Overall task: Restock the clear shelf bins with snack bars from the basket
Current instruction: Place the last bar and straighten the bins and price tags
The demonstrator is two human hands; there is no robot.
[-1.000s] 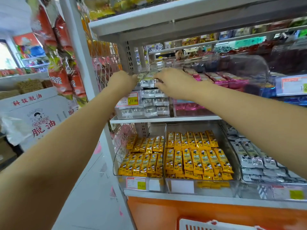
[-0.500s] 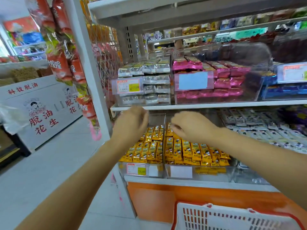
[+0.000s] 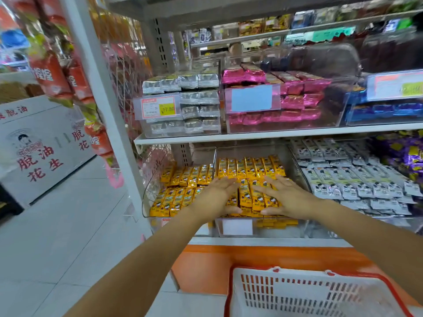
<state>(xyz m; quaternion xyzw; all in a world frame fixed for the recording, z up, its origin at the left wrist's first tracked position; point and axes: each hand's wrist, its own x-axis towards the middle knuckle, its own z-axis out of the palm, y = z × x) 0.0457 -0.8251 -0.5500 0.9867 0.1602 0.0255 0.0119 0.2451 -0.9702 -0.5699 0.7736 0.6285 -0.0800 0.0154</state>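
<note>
Two spread grips, left hand [image 3: 215, 197] and right hand [image 3: 287, 199], flat on yellow snack bars [image 3: 250, 168] in the clear bin [image 3: 251, 151].

Yellow snack bars [image 3: 250, 170] lie flat in rows, filling the clear bin [image 3: 295, 161]; the white basket [image 3: 315, 294] sits below.

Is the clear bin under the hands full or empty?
Mostly full: rows of yellow bars cover the clear bin, bare only at the back.

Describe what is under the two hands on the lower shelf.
Yellow snack bars packed in a clear bin. The left hand and right hand lie flat on them, hiding the bars beneath the palms; the bin's bottom is hidden.
</note>
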